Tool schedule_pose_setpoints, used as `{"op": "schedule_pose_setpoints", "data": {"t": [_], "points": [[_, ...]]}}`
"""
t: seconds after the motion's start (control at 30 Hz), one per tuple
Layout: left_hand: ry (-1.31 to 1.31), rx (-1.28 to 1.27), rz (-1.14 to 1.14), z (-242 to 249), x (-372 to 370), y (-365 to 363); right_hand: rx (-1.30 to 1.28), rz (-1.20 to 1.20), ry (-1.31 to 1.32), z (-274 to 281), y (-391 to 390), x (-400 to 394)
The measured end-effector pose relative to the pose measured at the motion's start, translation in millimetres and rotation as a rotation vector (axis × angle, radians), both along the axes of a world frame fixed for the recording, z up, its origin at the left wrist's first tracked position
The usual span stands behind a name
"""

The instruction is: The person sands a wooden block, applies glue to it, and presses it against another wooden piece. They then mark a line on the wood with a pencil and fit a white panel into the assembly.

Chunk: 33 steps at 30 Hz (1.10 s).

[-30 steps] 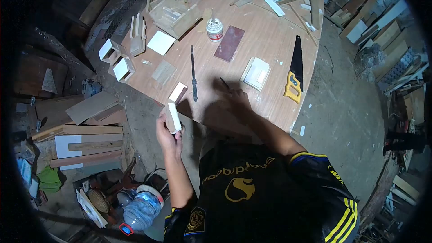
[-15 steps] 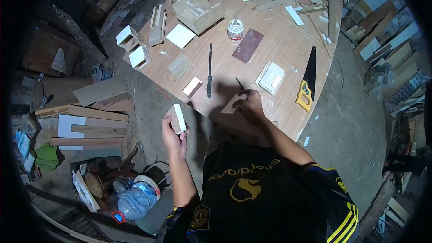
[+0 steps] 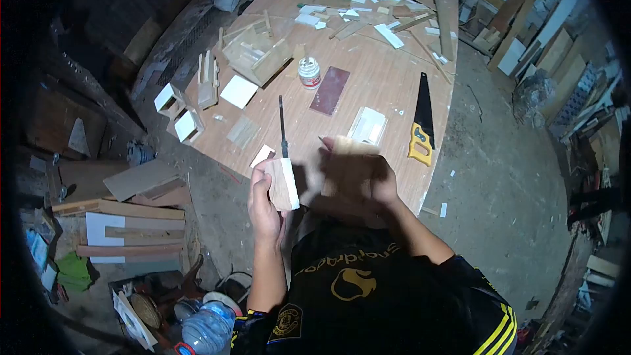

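Observation:
My left hand is wrapped round a small wooden block with a bright white edge, held up in front of my body. Opposite it, my right hand grips a flat wooden piece over the table's front edge. The lit upper strip of that piece shows pale; its lower part and most of the hand lie in deep shadow. Just beyond the left hand lies a slim dark tool with a long narrow shaft. A white-topped block rests on the table behind the right hand.
A yellow-handled handsaw lies at the right. An open jar stands beside a reddish-brown plate. A wooden box and small wooden assemblies are at the left. Scrap strips cover the far end. Water bottles stand on the floor.
My left hand has come rightward with the block, turning its wooden face to view. My right hand has lifted the flat wooden piece toward me. The view has shifted.

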<state>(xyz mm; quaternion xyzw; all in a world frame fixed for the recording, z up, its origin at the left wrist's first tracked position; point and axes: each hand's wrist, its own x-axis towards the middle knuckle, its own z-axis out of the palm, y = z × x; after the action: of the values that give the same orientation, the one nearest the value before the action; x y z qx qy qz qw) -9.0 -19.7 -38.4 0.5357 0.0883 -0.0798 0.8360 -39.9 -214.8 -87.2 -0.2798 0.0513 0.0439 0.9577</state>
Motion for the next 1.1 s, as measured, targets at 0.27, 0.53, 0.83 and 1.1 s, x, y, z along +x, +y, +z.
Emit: {"op": "schedule_pose_setpoints", "data": {"t": [0.27, 0.53, 0.83, 1.1], "points": [[-0.354, 0.224, -0.031, 21.4, 1.4, -16.4, 0.125, 0.292, 0.021, 37.9, 1.5, -17.0], [-0.054, -0.048, -0.281, 51.5, -3.1, -11.3, -1.185, -0.361, -0.645, 77.0, -1.4, -7.5], [-0.115, -0.117, -0.314, 72.7, -5.3, -9.3, -1.224, -0.434, -0.835, 87.5, 10.6, -5.5], [-0.235, 0.084, -0.281, 72.2, -11.0, 0.5, -1.13, -0.387, -0.862, 83.9, 19.8, -0.6]]}}
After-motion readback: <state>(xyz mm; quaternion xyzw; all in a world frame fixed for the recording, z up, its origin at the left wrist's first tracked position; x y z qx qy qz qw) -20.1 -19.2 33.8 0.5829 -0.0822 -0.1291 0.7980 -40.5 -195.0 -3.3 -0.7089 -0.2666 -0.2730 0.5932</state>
